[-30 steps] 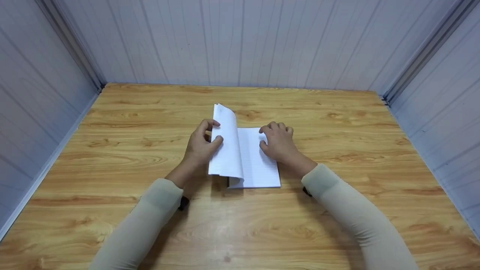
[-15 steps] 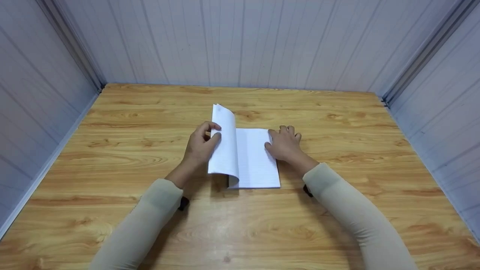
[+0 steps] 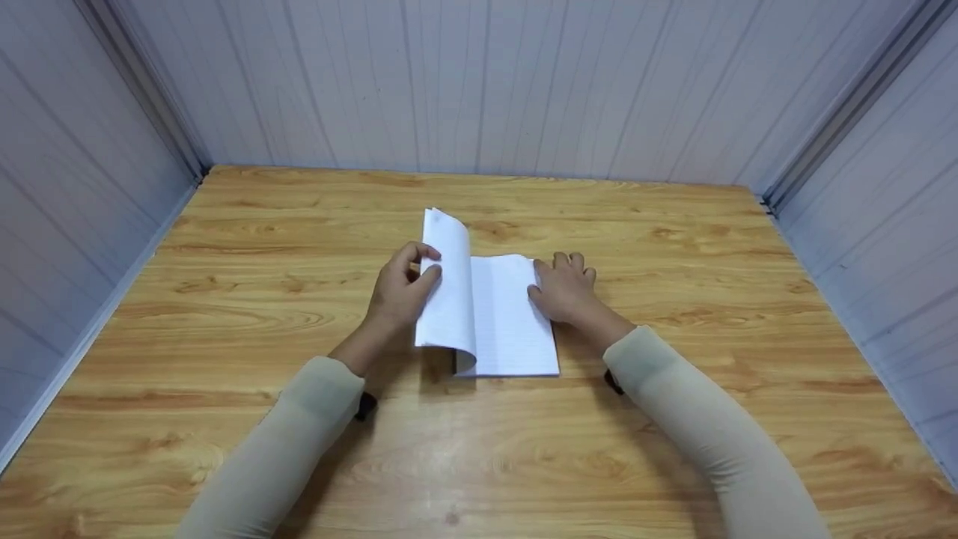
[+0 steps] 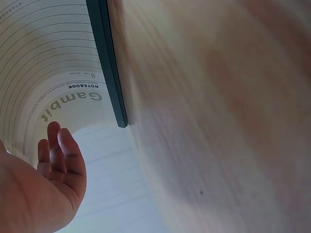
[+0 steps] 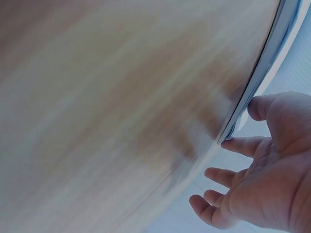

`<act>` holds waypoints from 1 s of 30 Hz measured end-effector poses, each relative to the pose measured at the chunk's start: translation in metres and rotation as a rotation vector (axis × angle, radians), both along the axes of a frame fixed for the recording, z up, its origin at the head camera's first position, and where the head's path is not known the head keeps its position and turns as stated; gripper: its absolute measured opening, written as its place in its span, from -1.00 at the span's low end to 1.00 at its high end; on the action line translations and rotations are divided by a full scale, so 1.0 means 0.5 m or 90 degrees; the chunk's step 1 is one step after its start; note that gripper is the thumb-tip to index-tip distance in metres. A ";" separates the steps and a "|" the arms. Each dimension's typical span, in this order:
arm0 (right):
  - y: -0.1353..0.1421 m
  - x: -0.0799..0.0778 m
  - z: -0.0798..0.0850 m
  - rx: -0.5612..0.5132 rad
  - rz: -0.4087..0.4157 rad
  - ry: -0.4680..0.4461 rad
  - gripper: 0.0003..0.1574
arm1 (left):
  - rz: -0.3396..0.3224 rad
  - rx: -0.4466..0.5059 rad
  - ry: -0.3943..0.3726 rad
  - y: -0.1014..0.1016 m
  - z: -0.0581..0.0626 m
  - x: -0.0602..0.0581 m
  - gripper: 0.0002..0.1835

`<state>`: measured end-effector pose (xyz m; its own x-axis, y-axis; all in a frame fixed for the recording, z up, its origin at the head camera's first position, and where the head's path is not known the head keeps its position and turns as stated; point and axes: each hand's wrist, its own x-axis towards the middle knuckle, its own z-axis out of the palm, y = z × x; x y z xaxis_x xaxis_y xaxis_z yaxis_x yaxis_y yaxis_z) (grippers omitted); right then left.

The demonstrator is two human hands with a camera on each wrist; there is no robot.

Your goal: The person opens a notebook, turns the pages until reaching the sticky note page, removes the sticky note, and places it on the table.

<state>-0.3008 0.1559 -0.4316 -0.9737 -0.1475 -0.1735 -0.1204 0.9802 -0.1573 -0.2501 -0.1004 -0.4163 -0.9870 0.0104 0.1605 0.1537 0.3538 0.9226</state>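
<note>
A lined notebook [image 3: 513, 333] lies open on the wooden table. My left hand [image 3: 397, 292] holds a bundle of its pages [image 3: 447, 299] raised and curled over to the left, thumb on the near face and fingers round the edge. The left wrist view shows "Gambit" print [image 4: 73, 103] on the curled sheet and the dark spine [image 4: 108, 63] beside it. At the upper right corner my right hand [image 3: 565, 288] pinches the page edge between thumb and forefinger, its other fingers spread past the corner. The top page [image 5: 286, 56] bows up slightly there.
Wood-grain table [image 3: 673, 262] surrounds the notebook. A white panelled wall [image 3: 479, 82] stands along the back, with side walls left and right. A small black device [image 3: 366, 406] shows under the left sleeve cuff.
My right hand has moved from over the page to its upper right corner, and the page's top edge now bulges up. My left hand stays nearly still while the curled pages shift slightly left.
</note>
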 end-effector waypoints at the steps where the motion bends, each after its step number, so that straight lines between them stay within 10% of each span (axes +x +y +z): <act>1: 0.000 0.000 -0.001 -0.002 0.003 0.003 -0.27 | -0.002 0.000 0.002 0.000 -0.001 0.000 -0.82; 21: -0.010 -0.006 0.006 -0.187 -0.030 0.080 -0.12 | 0.000 -0.008 0.007 0.000 -0.005 -0.001 -0.82; 30: -0.004 0.001 0.009 -0.205 0.028 0.255 -0.65 | -0.006 -0.003 0.007 0.000 -0.003 -0.001 -0.82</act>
